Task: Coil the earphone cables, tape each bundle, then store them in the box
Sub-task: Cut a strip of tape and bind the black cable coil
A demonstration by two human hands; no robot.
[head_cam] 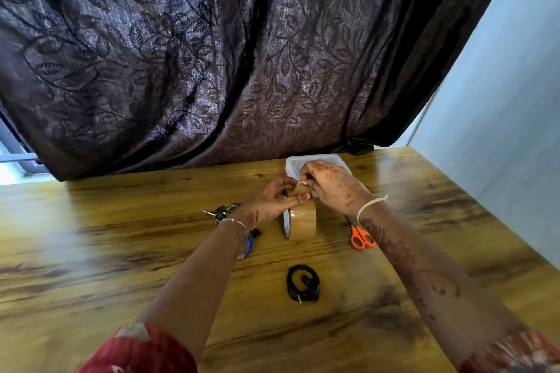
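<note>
At frame centre the left hand [274, 197] grips the upright tape roll [303, 221] while the right hand [333, 188] pinches its free end [300, 190]; best peel slowly and straight.

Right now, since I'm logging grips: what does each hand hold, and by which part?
The left hand grips the tape roll at its top edge; the right hand pinches the roll's peeled loose end.

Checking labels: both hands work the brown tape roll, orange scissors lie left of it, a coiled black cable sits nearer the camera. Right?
Wrong side: in the head view the orange scissors lie right of the brown tape roll, not left. Rest holds.
</note>
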